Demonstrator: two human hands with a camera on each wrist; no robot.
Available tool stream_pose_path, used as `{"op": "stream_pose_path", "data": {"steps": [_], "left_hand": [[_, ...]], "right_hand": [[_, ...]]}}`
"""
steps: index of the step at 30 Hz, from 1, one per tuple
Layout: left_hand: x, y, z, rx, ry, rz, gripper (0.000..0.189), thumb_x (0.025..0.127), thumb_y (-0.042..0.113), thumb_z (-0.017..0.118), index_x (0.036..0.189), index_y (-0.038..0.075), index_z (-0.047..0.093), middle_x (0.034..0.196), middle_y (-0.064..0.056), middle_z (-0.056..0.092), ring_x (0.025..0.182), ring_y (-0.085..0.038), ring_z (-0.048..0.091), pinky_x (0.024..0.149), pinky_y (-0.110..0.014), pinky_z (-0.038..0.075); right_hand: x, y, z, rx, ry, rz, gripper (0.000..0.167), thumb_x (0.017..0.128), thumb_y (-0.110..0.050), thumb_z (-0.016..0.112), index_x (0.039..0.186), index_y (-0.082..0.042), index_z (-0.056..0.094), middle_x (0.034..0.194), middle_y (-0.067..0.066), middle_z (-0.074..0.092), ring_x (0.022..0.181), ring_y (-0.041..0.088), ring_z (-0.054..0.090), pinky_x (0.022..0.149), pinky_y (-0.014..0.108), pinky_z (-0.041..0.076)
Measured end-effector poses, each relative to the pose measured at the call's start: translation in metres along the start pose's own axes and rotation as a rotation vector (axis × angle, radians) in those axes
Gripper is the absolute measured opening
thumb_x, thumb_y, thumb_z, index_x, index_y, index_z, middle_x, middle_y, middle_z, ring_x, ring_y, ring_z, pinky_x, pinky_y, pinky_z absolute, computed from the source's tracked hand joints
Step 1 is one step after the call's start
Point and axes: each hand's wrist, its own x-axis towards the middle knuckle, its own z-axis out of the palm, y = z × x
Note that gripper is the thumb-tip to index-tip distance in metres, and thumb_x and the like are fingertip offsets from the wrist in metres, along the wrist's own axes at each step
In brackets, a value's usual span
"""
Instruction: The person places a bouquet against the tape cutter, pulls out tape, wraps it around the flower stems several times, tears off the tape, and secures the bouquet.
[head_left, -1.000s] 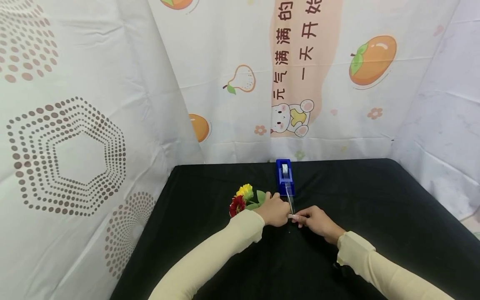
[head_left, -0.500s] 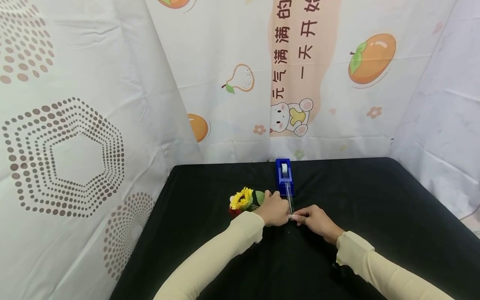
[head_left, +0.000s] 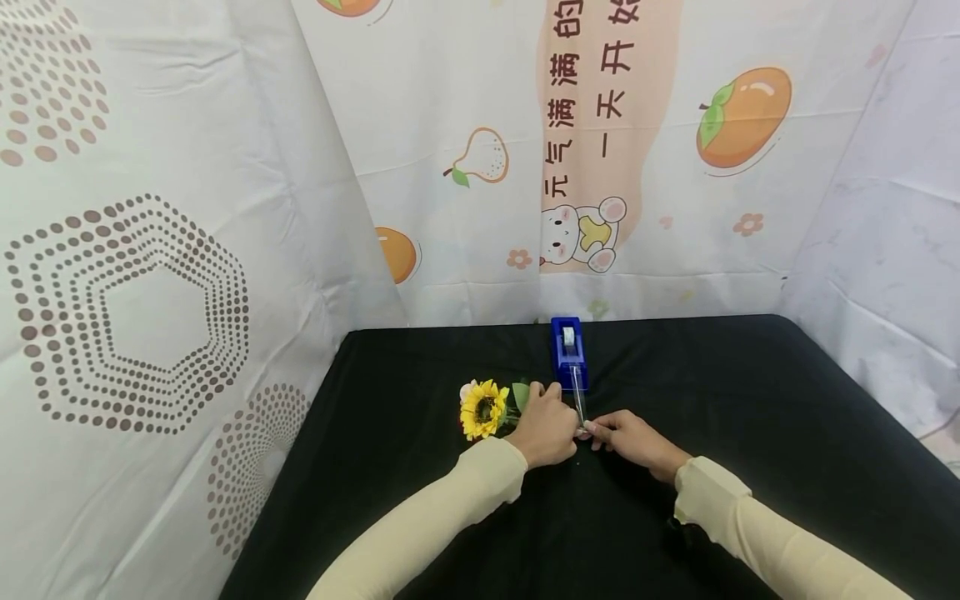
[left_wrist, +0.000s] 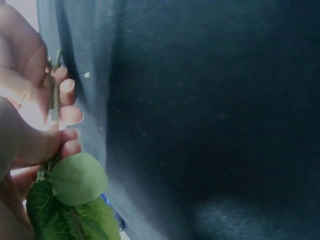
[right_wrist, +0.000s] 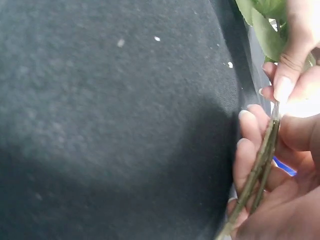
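My left hand (head_left: 546,429) grips the stems of a small bunch of flowers, just below the leaves. A yellow sunflower (head_left: 483,410) faces up on the left, with a pale bloom (head_left: 467,390) partly behind it. My right hand (head_left: 637,443) pinches the lower stems (right_wrist: 260,170) beside the left fingertips. A strip of clear tape (head_left: 579,400) runs taut from the blue tape dispenser (head_left: 558,358) to the stems between both hands. Green leaves (left_wrist: 80,180) stick out past the left hand in the left wrist view. The tape's wrap on the stems is mostly hidden by fingers.
A black cloth (head_left: 720,400) covers the table, with a few tiny white specks (right_wrist: 157,38) on it. The dispenser stands close to the table's back edge. Printed white curtains (head_left: 465,242) hang behind and on both sides.
The bunch has turned in the fingers: the red flower has rolled out of sight and the sunflower has come round to face up. Both hands stay in nearly the same place; the dispenser stands still.
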Motion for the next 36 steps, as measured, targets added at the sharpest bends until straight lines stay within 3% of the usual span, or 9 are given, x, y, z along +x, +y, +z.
{"op": "stream_pose_path", "data": {"steps": [6,12,16,26,31,36], "left_hand": [[-0.005,0.001,0.004,0.045,0.090,0.018,0.026,0.080,0.030,0.077,0.060,0.026,0.061,0.058,0.010,0.055,0.084,-0.015,0.041,0.081,-0.039,0.027],[-0.006,0.001,0.008,0.066,0.109,0.029,0.021,0.080,0.031,0.077,0.063,0.027,0.065,0.068,0.010,0.065,0.087,-0.016,0.042,0.081,-0.039,0.028],[-0.002,0.001,0.004,0.032,0.035,0.021,0.025,0.084,0.029,0.075,0.062,0.026,0.062,0.065,0.010,0.062,0.084,-0.016,0.041,0.079,-0.039,0.026],[0.013,-0.008,-0.016,-0.204,-0.265,-0.069,0.036,0.101,0.037,0.062,0.067,0.025,0.062,0.067,0.011,0.059,0.085,-0.015,0.046,0.084,-0.041,0.027],[0.018,-0.012,-0.023,-0.316,-0.355,-0.115,0.037,0.103,0.037,0.059,0.070,0.022,0.062,0.069,0.009,0.059,0.082,-0.014,0.049,0.085,-0.041,0.025],[0.019,-0.012,-0.025,-0.353,-0.373,-0.132,0.039,0.102,0.036,0.060,0.067,0.020,0.061,0.066,0.005,0.059,0.078,-0.014,0.051,0.084,-0.041,0.026]], "right_hand": [[-0.001,-0.003,-0.003,-0.013,-0.073,-0.034,0.032,0.110,-0.021,0.049,0.107,-0.001,0.074,0.084,0.008,0.065,0.076,0.022,0.055,0.069,0.034,0.044],[0.001,-0.003,-0.004,-0.022,-0.080,-0.062,0.029,0.108,-0.020,0.052,0.101,-0.001,0.074,0.080,0.007,0.065,0.073,0.021,0.055,0.067,0.031,0.044],[0.003,0.000,-0.004,-0.010,-0.050,-0.070,0.027,0.107,-0.019,0.056,0.096,-0.001,0.073,0.079,0.005,0.065,0.071,0.019,0.055,0.063,0.028,0.043],[0.003,0.002,-0.003,-0.016,0.022,-0.052,0.022,0.104,-0.015,0.060,0.103,-0.005,0.079,0.082,0.005,0.069,0.075,0.020,0.056,0.065,0.029,0.044],[0.003,0.000,-0.002,-0.047,0.064,-0.070,0.020,0.102,-0.017,0.064,0.097,-0.006,0.079,0.080,0.003,0.069,0.075,0.017,0.055,0.064,0.028,0.043],[0.002,-0.001,-0.002,-0.079,0.086,-0.098,0.019,0.101,-0.019,0.066,0.095,-0.007,0.079,0.079,0.001,0.068,0.077,0.016,0.056,0.069,0.030,0.043]]}}
